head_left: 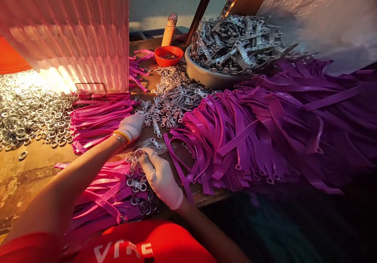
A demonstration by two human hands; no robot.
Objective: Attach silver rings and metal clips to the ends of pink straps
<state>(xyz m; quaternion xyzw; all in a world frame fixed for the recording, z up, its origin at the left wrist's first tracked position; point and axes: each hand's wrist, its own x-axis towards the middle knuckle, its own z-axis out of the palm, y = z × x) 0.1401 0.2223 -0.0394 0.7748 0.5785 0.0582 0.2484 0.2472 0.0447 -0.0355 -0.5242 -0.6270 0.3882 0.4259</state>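
My left hand (pixel 132 127), in a dotted white knit glove, reaches to the near left edge of a heap of small metal links (pixel 173 98). Its fingers are turned away from view, so what they hold, if anything, is hidden. Closer to my body, my right hand (pixel 161 178), in a plain pale glove, pinches a metal ring (pixel 139 153) between thumb and fingers. Beneath and left of it, ringed metal links (pixel 137 184) lie along the ends of a stack of magenta straps (pixel 103 194). A single link (pixel 156 143) rests on a clear plastic piece between the hands.
Magenta straps (pixel 250 137) cover the right side. Behind them a grey basin (pixel 203 76) is heaped with metal links. An orange bowl (pixel 167 60) and a bottle (pixel 169 33) stand at the back. Loose rings (pixel 32 109) and a translucent corrugated panel (pixel 82 39) occupy the left.
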